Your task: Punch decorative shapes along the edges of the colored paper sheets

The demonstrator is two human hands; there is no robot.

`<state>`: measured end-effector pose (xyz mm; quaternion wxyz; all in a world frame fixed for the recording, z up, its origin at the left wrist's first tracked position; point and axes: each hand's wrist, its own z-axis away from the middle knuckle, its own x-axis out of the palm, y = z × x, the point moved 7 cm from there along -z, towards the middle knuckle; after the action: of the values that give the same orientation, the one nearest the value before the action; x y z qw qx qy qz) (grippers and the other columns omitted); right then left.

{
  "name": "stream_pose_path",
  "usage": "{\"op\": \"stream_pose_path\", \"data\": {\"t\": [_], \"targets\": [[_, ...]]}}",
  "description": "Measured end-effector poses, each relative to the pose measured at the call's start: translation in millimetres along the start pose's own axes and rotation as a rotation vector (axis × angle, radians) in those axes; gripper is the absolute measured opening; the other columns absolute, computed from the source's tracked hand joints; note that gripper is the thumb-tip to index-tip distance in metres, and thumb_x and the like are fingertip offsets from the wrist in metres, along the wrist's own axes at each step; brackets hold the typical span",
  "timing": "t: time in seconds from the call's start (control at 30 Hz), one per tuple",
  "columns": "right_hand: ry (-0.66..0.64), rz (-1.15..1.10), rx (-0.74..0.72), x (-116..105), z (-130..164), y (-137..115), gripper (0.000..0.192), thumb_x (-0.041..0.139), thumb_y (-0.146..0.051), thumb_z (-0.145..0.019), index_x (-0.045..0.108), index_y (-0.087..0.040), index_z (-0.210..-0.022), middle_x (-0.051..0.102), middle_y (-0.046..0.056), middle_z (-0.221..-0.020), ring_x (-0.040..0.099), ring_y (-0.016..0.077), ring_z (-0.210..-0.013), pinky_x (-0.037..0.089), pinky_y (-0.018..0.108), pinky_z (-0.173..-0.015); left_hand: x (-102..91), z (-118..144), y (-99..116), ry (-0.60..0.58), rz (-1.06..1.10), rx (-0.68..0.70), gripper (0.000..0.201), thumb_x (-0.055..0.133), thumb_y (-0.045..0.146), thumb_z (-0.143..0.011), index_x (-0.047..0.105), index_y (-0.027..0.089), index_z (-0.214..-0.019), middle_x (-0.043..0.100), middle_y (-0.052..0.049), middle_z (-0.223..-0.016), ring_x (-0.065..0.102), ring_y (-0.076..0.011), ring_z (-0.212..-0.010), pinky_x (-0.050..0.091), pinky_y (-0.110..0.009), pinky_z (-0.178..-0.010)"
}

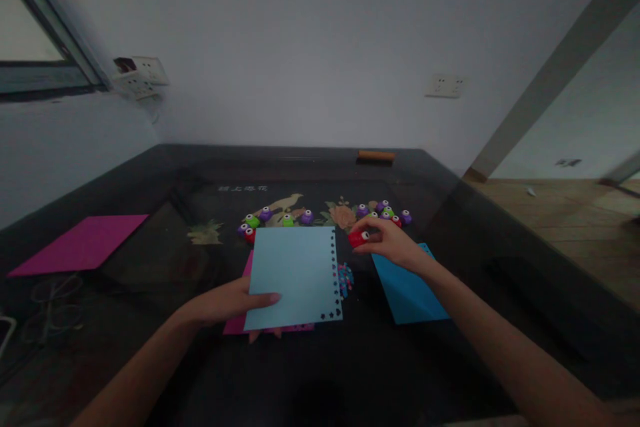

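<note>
One pale-blue, edge-punched paper sheet (pixel 297 263) is gripped by the left hand (pixel 231 300), one red plastic punch (pixel 355 239) between fingertips of the right hand (pixel 393 244).

Spotting a brown bar (pixel 376 157) far back on the dark table (pixel 360 367), a white socket (pixel 447 86) on the wall (pixel 300 47), eyeglasses (pixel 51 308) over left!

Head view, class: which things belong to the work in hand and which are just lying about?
Likely in use:
pale-blue sheet, held by the left hand
red punch, held by the right hand
other punches
punched paper bits

Likely lying about:
eyeglasses
brown cylinder
</note>
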<state>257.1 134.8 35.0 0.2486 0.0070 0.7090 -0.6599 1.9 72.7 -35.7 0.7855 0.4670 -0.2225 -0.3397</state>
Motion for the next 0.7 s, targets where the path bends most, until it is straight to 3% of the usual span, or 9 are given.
{"op": "stream_pose_path", "data": {"t": [0.1,0.2,0.3,0.43,0.57,0.7], "targets": [[0.065,-0.230,0.132,5,24,16,0.038,0.078,-0.019,-0.060,0.060,-0.018,-0.093,0.065,0.001,-0.087,0.067,0.0172,-0.078,0.053,0.036,-0.078,-16.9,-1,1,0.242,0.104,0.042,0.045,0.075,0.044,-0.070,0.062,0.014,-0.101,0.072,-0.008,-0.094,0.067,-0.0186,-0.077,0.053,-0.028,-0.068],[0.126,-0.389,0.143,11,39,22,0.041,0.082,-0.019,-0.057,0.063,-0.020,-0.093,0.066,0.001,-0.090,0.066,0.0168,-0.083,0.051,0.036,-0.083,-24.4,1,9,0.425,0.186,0.079,0.050,0.079,0.044,-0.063,0.063,0.016,-0.101,0.071,-0.009,-0.102,0.066,-0.0225,-0.087,0.053,-0.033,-0.079],[0.116,-0.490,0.138,16,46,23,0.038,0.083,-0.020,-0.058,0.067,-0.022,-0.092,0.068,0.001,-0.092,0.063,0.0154,-0.087,0.050,0.033,-0.084,-23.2,-1,22,0.541,0.175,0.101,0.042,0.077,0.046,-0.064,0.067,0.014,-0.089,0.072,-0.008,-0.090,0.066,-0.0221,-0.079,0.053,-0.031,-0.073],[0.041,-0.661,0.183,24,52,23,0.031,0.077,-0.032,-0.069,0.070,-0.023,-0.097,0.068,0.003,-0.094,0.062,0.0147,-0.087,0.050,0.033,-0.085,-9.5,-21,37,0.691,0.204,0.221,0.035,0.069,0.046,-0.071,0.065,0.014,-0.083,0.070,-0.005,-0.072,0.059,-0.0150,-0.055,0.047,-0.026,-0.053],[0.043,-0.752,0.217,27,59,27,0.031,0.070,-0.039,-0.076,0.070,-0.021,-0.101,0.067,0.005,-0.097,0.061,0.0146,-0.088,0.052,0.032,-0.083,22.7,-52,40,0.656,0.196,0.264,0.032,0.061,0.045,-0.078,0.066,0.014,-0.077,0.068,-0.004,-0.067,0.054,-0.0128,-0.051,0.042,-0.024,-0.051],[0.102,-0.815,0.293,34,64,37,0.038,0.076,-0.036,-0.070,0.066,-0.023,-0.105,0.063,0.003,-0.096,0.063,0.0161,-0.086,0.053,0.035,-0.080,36.6,-57,39,0.673,0.069,0.212,0.032,0.058,0.046,-0.078,0.065,0.015,-0.072,0.066,-0.003,-0.059,0.059,-0.0175,-0.054,0.047,-0.028,-0.057]]}}
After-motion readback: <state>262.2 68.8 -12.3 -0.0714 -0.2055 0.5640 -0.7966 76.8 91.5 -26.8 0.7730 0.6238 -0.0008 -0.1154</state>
